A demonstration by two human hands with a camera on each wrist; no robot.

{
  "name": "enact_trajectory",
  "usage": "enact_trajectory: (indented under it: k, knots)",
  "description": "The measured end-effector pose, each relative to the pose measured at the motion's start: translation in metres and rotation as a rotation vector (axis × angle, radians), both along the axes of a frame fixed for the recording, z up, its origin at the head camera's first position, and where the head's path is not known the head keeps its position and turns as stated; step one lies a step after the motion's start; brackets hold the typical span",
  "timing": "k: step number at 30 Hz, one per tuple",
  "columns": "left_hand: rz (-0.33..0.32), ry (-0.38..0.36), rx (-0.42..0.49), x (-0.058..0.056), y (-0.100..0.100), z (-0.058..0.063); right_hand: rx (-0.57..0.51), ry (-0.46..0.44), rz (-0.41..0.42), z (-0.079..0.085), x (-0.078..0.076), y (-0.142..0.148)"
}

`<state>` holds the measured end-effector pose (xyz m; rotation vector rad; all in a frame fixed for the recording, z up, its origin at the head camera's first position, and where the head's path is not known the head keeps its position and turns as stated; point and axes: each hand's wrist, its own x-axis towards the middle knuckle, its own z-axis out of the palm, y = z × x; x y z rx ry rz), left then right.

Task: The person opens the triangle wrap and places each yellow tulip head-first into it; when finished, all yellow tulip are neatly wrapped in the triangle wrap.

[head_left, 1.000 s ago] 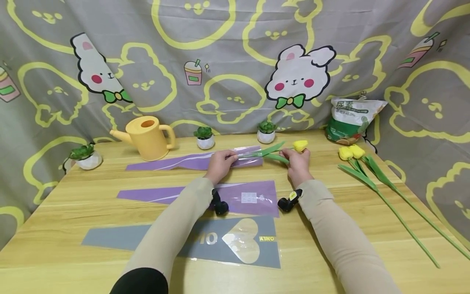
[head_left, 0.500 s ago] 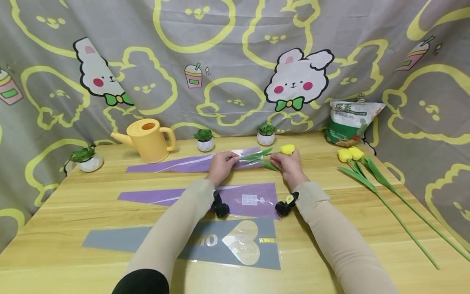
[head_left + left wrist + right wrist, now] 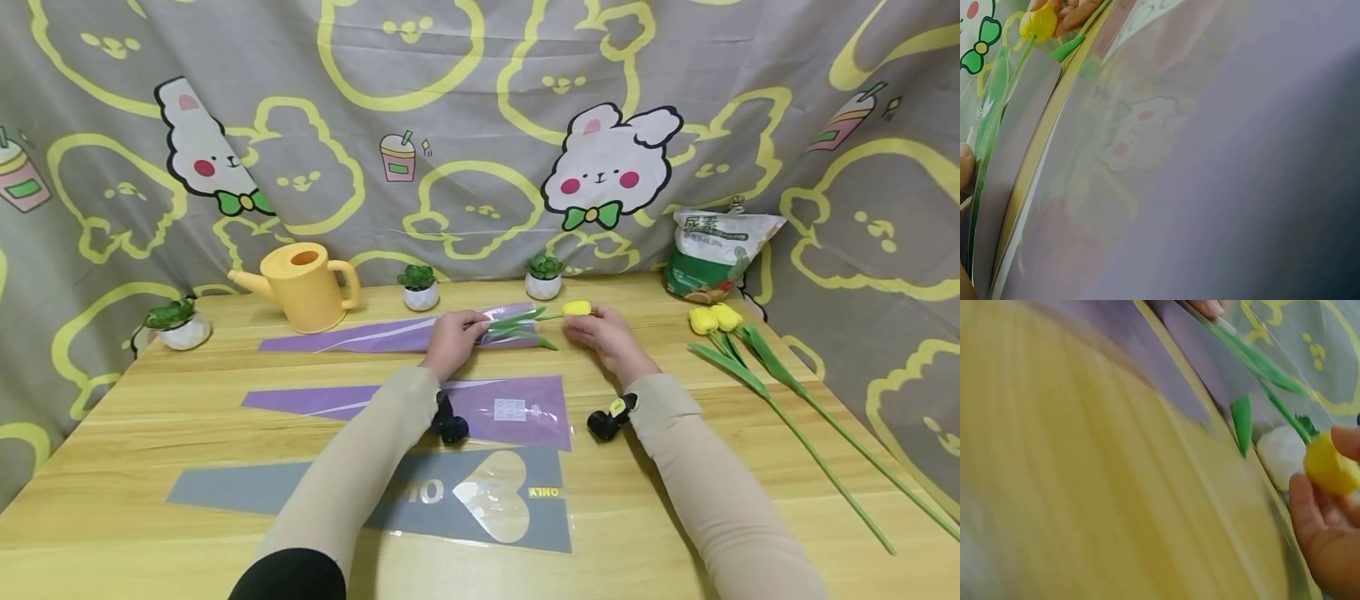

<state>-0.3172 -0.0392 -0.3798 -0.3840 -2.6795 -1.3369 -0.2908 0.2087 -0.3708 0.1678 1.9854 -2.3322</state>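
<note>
In the head view my left hand (image 3: 452,340) pinches the far purple flower sleeve (image 3: 390,333) near its clear, wide end. A yellow tulip (image 3: 576,308) lies with its stem and most of its green leaves inside that sleeve. Its bloom and one leaf tip stick out at the right. My right hand (image 3: 611,337) holds the bloom; the right wrist view has thumb and fingers around the yellow petals (image 3: 1330,465). The stem's lower end is hidden by the left hand and the purple film. A second purple sleeve (image 3: 543,400) and a grey sleeve (image 3: 517,533) lie flat nearer me.
Two more yellow tulips (image 3: 726,317) lie on the right of the wooden table (image 3: 637,517). Along the back stand a yellow watering can (image 3: 303,287), small potted plants (image 3: 543,279) and a green-white bag (image 3: 708,258). A patterned curtain (image 3: 465,83) hangs behind.
The tulip has slid left, its leaves going into the far sleeve. My right hand went left with it, then shifted back right to the bloom. The left hand stays at the sleeve.
</note>
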Motion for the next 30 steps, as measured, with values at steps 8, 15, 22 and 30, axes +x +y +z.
enact_trajectory:
  k: [8, 15, 22, 30]
  knots:
    - [-0.017, 0.007, 0.018, -0.001, -0.001, -0.002, 0.052, 0.05, 0.057, -0.002, 0.002, 0.012]
    - [-0.021, 0.013, 0.03, -0.001, -0.002, -0.002, 0.048, 0.04, 0.041, -0.005, 0.003, 0.007]
    - [-0.009, 0.012, 0.013, 0.0, -0.001, 0.0, -0.033, -0.009, 0.015, -0.005, 0.001, -0.008]
    - [-0.012, 0.016, -0.01, 0.001, 0.0, 0.0, -0.044, 0.012, 0.029, -0.008, -0.003, -0.022]
